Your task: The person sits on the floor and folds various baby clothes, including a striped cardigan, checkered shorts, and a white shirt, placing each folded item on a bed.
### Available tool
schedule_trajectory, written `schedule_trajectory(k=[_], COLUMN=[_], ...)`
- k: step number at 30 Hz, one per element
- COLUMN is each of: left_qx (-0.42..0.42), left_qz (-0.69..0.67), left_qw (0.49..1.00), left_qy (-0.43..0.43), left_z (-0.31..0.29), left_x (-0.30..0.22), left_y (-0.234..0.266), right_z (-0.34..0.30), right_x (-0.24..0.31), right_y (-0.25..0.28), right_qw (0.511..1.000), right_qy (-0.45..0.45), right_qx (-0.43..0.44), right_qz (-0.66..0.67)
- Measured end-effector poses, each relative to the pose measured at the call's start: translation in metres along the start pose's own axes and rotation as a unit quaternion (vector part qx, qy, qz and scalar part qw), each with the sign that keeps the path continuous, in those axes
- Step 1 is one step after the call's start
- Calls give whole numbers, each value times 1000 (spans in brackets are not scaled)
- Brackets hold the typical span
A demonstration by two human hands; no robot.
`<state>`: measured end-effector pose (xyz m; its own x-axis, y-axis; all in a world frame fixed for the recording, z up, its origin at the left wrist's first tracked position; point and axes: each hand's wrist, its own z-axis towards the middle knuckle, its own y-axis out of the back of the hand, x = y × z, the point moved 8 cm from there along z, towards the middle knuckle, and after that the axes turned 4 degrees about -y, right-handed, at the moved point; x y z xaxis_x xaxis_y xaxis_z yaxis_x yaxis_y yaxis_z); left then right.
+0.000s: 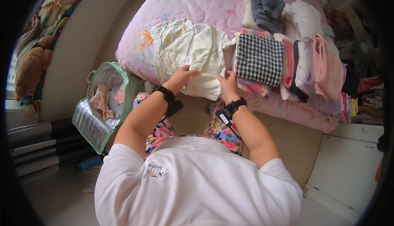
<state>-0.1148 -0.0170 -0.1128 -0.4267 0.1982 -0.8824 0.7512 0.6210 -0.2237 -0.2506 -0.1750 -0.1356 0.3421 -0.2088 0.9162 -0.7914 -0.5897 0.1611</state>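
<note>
A pale cream baby shirt (172, 43) with a faint print and short sleeves lies spread on the near edge of the bed (172, 0). My left hand (182, 78) pinches the fabric at the middle of the shirt's front opening. At the shirt's right side, my right hand (228, 84) has its thumb and fingers closed on the edge. The shirt's lower end droops over the bed's edge between my hands. Just right of my right hand lies a folded black-and-white checked cloth (260, 59) on top of a stack.
Folded clothes stand in rows on the bed's right, among them a pink stack (324, 64) and a dark grey garment (266, 8). A mint-green insulated bag (133, 88) with clothes inside stands open at the left. A white cabinet (340, 172) is at the lower right.
</note>
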Motion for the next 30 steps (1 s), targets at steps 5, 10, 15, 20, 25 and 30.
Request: schedule_trajectory(k=[5,10,15,20,25,30], left_qx=[12,-152,-409,-269,-314,-249], left_qz=[211,346,420,306,151,162], left_qw=[977,924,793,912,908,954], left_qy=[11,-65,-164,-43,-232,-46], left_z=[-10,-5,4,46,37,23], left_x=[21,3,-51,-38,-56,-28], left_y=[16,75,167,192,193,221], right_z=[-26,-58,-43,7,76,105], right_x=[23,63,83,131,146,135], right_y=[10,1,-39,-104,-143,-146], right_qw=[967,893,935,870,806,717], right_qy=[119,294,269,389,374,323], right_qx=[-88,-126,35,73,116,146], right_qz=[-206,-318,-229,-295,-445,-601])
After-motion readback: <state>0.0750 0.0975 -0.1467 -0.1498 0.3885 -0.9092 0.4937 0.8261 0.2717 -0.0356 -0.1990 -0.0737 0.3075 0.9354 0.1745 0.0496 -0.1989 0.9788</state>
